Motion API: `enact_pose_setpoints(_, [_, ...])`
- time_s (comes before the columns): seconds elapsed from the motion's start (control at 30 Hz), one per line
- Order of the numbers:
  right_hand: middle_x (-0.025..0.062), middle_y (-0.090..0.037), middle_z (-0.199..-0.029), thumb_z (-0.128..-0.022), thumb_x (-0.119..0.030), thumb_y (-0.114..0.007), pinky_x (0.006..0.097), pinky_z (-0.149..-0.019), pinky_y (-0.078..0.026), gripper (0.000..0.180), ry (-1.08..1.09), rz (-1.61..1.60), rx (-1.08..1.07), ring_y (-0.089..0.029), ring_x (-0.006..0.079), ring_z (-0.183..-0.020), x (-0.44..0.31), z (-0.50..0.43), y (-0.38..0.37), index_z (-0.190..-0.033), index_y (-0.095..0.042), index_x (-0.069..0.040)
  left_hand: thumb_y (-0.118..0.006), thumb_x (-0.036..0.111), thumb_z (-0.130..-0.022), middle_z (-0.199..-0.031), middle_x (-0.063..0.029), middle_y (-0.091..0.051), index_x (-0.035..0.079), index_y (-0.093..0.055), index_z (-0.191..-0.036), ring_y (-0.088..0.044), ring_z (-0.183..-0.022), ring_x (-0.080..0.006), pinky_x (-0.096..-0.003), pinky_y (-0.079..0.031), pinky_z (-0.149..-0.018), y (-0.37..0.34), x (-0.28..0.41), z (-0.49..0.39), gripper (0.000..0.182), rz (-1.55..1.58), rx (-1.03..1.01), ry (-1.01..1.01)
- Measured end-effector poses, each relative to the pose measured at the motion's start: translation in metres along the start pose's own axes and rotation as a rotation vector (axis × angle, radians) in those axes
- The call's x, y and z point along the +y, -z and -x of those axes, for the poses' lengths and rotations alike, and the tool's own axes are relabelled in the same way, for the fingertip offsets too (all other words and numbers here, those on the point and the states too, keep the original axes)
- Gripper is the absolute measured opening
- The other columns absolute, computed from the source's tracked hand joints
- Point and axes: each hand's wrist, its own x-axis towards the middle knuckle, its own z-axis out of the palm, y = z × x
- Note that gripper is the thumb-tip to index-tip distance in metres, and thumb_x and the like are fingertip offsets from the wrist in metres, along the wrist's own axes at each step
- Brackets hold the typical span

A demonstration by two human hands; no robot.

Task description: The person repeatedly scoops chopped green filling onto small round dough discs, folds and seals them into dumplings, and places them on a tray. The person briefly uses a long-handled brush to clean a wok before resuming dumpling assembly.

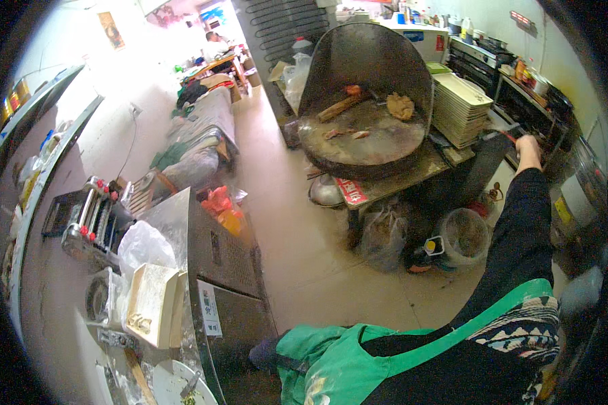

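Note:
My right hand (528,151) is at the right, at the end of my outstretched black sleeve. Its fingers are closed on a red handle (508,136), whose far end reaches towards the stack of trays and is blurred. Left of it stands the stack of cream trays (461,109). Beside the stack, a large round board with a high curved metal guard (365,55) sits on a low table. On the board lie a wooden rolling pin (342,108), a brown lump (400,106) and some reddish pieces (361,134). My left hand is out of view.
A steel counter (223,253) at the left bears a pasta machine (93,212), a plastic bag (144,248) and a wooden box (149,309). Under the table are bags and a clear bucket (465,235). A person (215,48) is in the far background. Floor (309,253) runs between.

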Motion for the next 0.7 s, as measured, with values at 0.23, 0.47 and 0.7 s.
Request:
enact_pose_setpoints(0.23, [0.0160,-0.069,-0.118,-0.105,-0.036,-0.043,0.0517,-0.090,-0.052,0.039,-0.221,-0.498,0.052,-0.066,0.0376,-0.105,0.039,0.061,-0.077,-0.122,-0.066,-0.010,-0.065,0.022,-0.096,-0.122,-0.0196,-0.064,-0.006,-0.063,-0.123,-0.062,-0.111,-0.0320,-0.0449,-0.052,-0.093,-0.020,0.031,0.003,0.039,0.438,-0.011,0.151])
enact_pose_setpoints(0.47, [0.0139,-0.073,-0.096,-0.102,-0.050,-0.053,0.0423,-0.080,-0.052,0.047,0.249,-0.997,0.401,-0.069,0.0339,-0.090,-0.096,0.104,-0.060,-0.109,-0.071,-0.007,-0.063,0.018,-0.095,-0.120,-0.0207,-0.064,-0.006,-0.056,-0.130,-0.062,-0.109,-0.0362,-0.0471,-0.053,-0.091,-0.019,0.032,0.016,0.043,0.470,-0.024,0.121])
enact_pose_setpoints(0.7, [0.0163,-0.072,-0.086,-0.095,-0.032,-0.066,0.0385,-0.071,-0.054,0.026,1.008,-0.862,-0.142,-0.071,0.0301,-0.079,-0.202,0.208,-0.048,-0.097,-0.070,-0.006,-0.066,0.024,-0.096,-0.116,-0.0227,-0.064,-0.009,-0.057,-0.125,-0.065,-0.099,-0.0356,-0.0465,-0.053,-0.083,-0.002,0.009,0.024,0.045,0.401,0.036,0.216])
